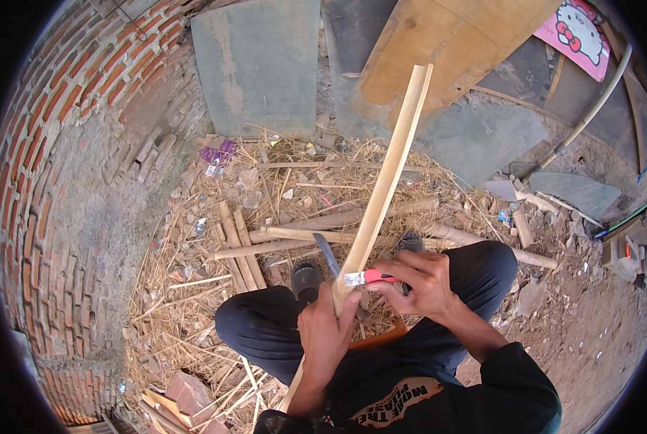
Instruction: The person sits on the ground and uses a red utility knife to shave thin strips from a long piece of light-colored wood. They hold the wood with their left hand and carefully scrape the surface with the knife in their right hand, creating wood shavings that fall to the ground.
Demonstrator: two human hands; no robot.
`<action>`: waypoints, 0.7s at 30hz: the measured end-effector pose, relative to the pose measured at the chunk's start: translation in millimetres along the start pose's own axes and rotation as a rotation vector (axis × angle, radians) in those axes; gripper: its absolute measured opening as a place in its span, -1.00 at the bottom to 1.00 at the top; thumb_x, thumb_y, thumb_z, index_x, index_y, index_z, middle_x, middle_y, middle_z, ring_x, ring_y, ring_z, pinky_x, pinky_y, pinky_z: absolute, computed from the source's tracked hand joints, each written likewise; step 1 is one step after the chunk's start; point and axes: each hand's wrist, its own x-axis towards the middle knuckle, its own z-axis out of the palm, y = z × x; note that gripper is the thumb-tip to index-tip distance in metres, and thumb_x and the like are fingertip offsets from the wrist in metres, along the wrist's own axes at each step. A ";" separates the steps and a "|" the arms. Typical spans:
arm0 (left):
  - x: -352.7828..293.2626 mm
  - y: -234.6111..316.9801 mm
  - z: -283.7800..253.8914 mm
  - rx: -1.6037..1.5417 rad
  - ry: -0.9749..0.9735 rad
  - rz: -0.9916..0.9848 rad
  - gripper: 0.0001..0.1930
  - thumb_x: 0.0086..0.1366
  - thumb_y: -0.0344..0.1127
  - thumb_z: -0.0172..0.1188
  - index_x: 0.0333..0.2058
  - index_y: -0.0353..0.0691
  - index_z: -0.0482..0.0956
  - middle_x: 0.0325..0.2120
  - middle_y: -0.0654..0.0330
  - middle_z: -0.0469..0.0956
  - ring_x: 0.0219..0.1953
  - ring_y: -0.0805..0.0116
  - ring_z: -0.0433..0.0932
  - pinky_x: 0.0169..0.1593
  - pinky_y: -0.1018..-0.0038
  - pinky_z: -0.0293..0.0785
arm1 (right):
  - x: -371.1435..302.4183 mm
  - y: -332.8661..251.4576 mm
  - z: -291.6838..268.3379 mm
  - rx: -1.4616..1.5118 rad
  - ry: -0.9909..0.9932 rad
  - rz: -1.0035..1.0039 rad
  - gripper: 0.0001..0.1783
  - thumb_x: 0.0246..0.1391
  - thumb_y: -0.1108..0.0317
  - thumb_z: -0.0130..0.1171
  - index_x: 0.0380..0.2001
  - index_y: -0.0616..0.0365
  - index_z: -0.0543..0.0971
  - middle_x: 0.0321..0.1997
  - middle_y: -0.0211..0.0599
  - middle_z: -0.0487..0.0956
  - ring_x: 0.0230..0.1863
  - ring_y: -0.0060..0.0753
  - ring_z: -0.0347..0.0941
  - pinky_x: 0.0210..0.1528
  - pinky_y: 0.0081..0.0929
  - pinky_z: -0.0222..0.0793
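A long split bamboo strip (385,184) slants up and away from my lap, its pale hollow side showing. My left hand (326,329) is closed around its lower part. Between the thumb and fingers of my right hand (421,283) is a small red tool (375,275). The tool's flat silvery end lies across the strip just above my left hand; its exact kind is unclear. A dark curved blade (327,253) sticks out left of the strip, its lower end hidden. An orange-brown piece (378,337) lies between my legs, partly covered by my arms.
Bamboo pieces (238,249), straw and rubble cover the ground before my feet. A brick wall (63,210) rises at left. Grey panels (258,72) and a brown board (446,54) lean at the back. A pale pole (591,112) stands at far right.
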 end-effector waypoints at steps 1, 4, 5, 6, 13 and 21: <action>0.1 0.1 -0.5 -0.002 0.003 0.002 -0.54 0.53 0.07 0.24 -0.15 -0.32 0.52 -0.56 -0.19 0.63 -0.47 -0.30 0.66 -0.39 -0.07 0.52 | 0.8 0.2 -0.6 -0.008 -0.002 -0.002 -0.71 -0.03 0.12 0.60 -0.25 -0.03 0.82 -0.53 -0.48 0.62 -0.61 -0.38 0.56 -0.54 -0.41 0.45; -1.0 -0.7 -1.1 -0.009 0.008 0.004 -0.55 0.53 0.06 0.24 -0.15 -0.32 0.51 -0.56 -0.19 0.63 -0.47 -0.30 0.67 -0.39 -0.07 0.52 | 3.1 0.2 -0.4 -0.001 0.000 -0.012 -0.71 -0.03 0.12 0.60 -0.26 -0.03 0.82 -0.54 -0.48 0.60 -0.62 -0.39 0.55 -0.54 -0.41 0.45; -1.4 -1.0 -1.5 -0.006 0.008 0.002 -0.55 0.53 0.06 0.25 -0.15 -0.31 0.51 -0.56 -0.19 0.63 -0.47 -0.30 0.67 -0.39 -0.07 0.52 | 3.7 0.1 -0.1 0.006 0.002 -0.015 -0.71 -0.04 0.12 0.60 -0.26 -0.03 0.82 -0.55 -0.48 0.60 -0.62 -0.39 0.55 -0.54 -0.41 0.45; -1.6 -1.3 -2.2 -0.004 0.007 0.002 -0.55 0.53 0.05 0.25 -0.15 -0.31 0.51 -0.55 -0.19 0.63 -0.47 -0.30 0.67 -0.39 -0.06 0.53 | 3.8 0.3 0.2 0.000 -0.001 -0.020 -0.70 -0.04 0.11 0.60 -0.26 -0.03 0.82 -0.55 -0.48 0.60 -0.62 -0.39 0.55 -0.54 -0.41 0.45; -10.8 -3.2 -3.0 0.014 -0.009 -0.016 -0.59 0.57 -0.03 0.19 -0.20 -0.35 0.50 -0.60 -0.16 0.55 -0.46 -0.30 0.63 -0.40 0.02 0.47 | 11.0 11.0 -4.2 -0.010 0.098 0.007 -0.69 -0.04 0.13 0.62 -0.23 -0.04 0.83 -0.55 -0.47 0.59 -0.62 -0.39 0.54 -0.55 -0.42 0.42; -28.9 -8.7 -5.3 0.014 -0.049 -0.028 -0.54 0.55 0.07 0.20 -0.19 -0.32 0.51 -0.60 -0.18 0.57 -0.47 -0.31 0.64 -0.38 -0.03 0.50 | 27.9 24.2 -31.3 -0.064 0.099 0.035 -0.70 -0.03 0.23 0.62 -0.21 0.04 0.82 -0.49 -0.37 0.66 -0.56 -0.29 0.59 -0.50 -0.37 0.47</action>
